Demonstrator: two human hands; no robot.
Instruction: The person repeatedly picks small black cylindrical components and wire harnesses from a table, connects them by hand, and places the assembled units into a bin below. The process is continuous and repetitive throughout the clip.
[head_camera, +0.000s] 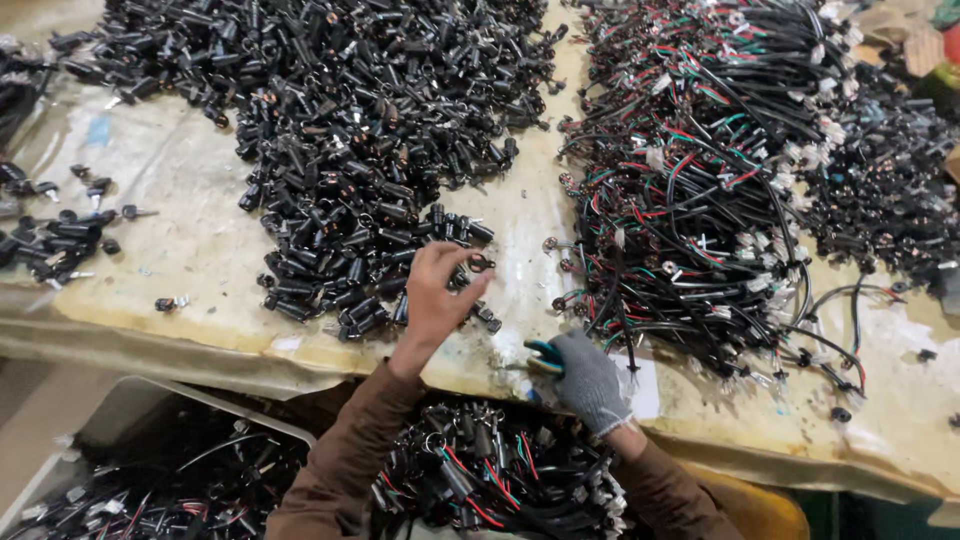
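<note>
Small black ring-shaped part (481, 263) sits pinched at the fingertips of the bare left hand (437, 295), just right of centre frame, lifted off the near edge of the large heap of black cylinders (350, 150) that fills the upper middle; the placement suggests it was drawn from that heap for handling. Right hand (588, 380), in a grey knit glove, is closed around a pair of pliers with teal grips (543, 357), nose pointing left toward the pinched part, kept close for use. Both sleeves are brown cloth. Wire bundles (690, 200), black with red, green and white leads and pale plug ends, lie massed at right, kept apart from the cylinders by a bare strip of the surface (200, 260), which is covered in worn, stained yellowish sheet. Scattered black pieces (60, 240) rest at far left. At bottom, a pale bin (120, 415) holds cylinders already joined to wires. Parts look hard, glossy plastic with metal tips.
</note>
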